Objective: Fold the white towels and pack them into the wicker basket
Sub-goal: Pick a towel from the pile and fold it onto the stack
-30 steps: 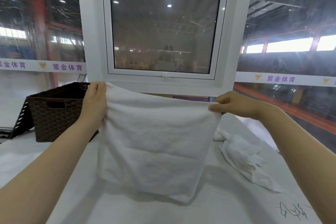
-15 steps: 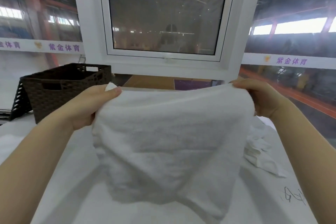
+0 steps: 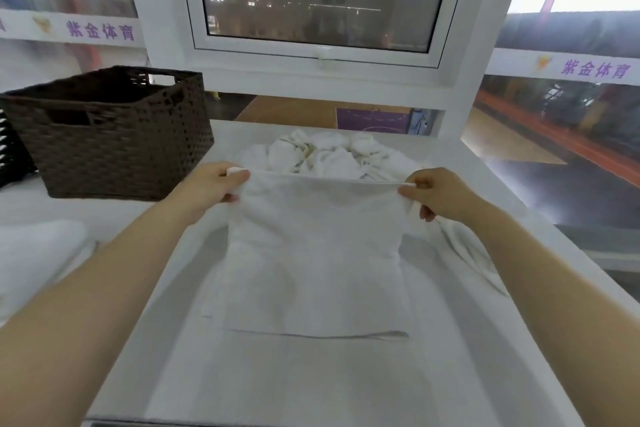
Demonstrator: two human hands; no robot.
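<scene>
A dark brown woven wicker basket [image 3: 114,135] stands at the white bench's [image 3: 346,385] far left corner. The left hand [image 3: 211,189] and right hand [image 3: 438,194] each pinch an upper corner of the white terry towel [image 3: 311,260], its lower part draped mid-bench. A crumpled white towel heap [image 3: 329,152] lies behind it, near the far edge.

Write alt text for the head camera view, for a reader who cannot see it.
A person's left hand and right hand pinch the two far corners of a white towel, whose near part lies on a white table. A heap of crumpled white towels sits beyond it, with a dark brown wicker basket to the left.
</scene>
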